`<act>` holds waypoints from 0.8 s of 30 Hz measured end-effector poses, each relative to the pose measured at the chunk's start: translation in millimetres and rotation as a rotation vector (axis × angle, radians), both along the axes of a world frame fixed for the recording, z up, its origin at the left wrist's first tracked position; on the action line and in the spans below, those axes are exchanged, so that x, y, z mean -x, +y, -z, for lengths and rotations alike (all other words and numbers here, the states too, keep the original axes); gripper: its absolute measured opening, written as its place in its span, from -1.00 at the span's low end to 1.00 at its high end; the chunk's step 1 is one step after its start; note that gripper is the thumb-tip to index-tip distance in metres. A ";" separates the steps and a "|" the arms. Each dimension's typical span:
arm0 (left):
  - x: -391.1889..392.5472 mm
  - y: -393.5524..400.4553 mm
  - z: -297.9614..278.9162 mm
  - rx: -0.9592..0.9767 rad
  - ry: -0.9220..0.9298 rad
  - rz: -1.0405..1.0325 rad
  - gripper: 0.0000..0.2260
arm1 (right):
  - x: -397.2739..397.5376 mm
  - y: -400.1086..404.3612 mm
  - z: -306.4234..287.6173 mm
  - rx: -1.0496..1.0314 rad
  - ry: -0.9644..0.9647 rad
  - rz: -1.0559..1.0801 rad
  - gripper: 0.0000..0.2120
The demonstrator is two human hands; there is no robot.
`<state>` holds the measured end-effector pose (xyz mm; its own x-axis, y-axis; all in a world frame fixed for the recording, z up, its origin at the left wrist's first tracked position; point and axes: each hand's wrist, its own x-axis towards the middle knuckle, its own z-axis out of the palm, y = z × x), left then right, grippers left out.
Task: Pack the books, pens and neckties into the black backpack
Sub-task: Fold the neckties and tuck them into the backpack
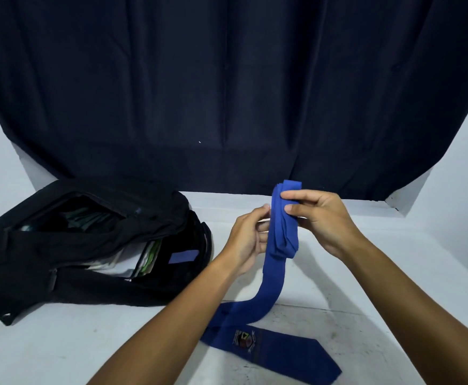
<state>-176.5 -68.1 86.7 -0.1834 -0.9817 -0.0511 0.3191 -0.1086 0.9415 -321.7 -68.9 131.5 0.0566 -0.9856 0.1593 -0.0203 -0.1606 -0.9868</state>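
A blue necktie (278, 245) is held up above the white desk (366, 273), right of centre. Its upper part is gathered into several stacked folds; the rest hangs down, bends onto the desk and ends in the wide tip, w/ a small crest badge, lying flat near the front edge of the view.

The folded bundle is gripped by the right hand (321, 218): thumb and fingers are curled round it from the right side, fingertips laid across the front of the folds. The left hand (248, 237) is placed at the bundle's left edge, fingers bent and touching the fabric; the thumb pad is seen at the fold's side. Whether a firm pinch is made by the left cannot be told, but contact w/ curled fingers is shown.

The black backpack (88, 245) is lain on its side at the left of the desk, well apart from the necktie, its main compartment unzipped and gaping toward the person. Books and papers (143, 259) are seen inside the opening. A strap is trailed toward the lower left.

Bare desk is seen between backpack and hands, and to the right of the necktie. A dark curtain (227, 93) is hung behind, reaching the desk's back edge; white wall is seen at both sides.
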 end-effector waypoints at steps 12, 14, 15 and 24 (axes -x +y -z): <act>2.3 11.9 3.2 0.126 -0.034 0.072 -0.83 | -13.3 7.1 2.2 0.094 0.083 0.070 -0.71; -0.6 11.3 4.2 0.116 -0.032 0.072 -0.80 | -12.1 9.7 1.4 0.073 0.086 0.052 -0.72; -2.5 11.2 4.2 0.112 -0.029 0.068 -0.80 | -10.1 11.2 1.2 0.046 0.080 0.051 -0.74; -4.4 15.1 2.8 0.123 -0.134 0.139 -0.75 | -3.2 9.9 6.9 -0.245 -0.136 -0.106 -0.76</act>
<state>-172.1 -52.9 84.0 -0.3169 -0.9478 0.0346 0.1799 -0.0242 0.9834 -318.5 -59.0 124.6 0.1555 -0.9854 -0.0694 0.1190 0.0885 -0.9889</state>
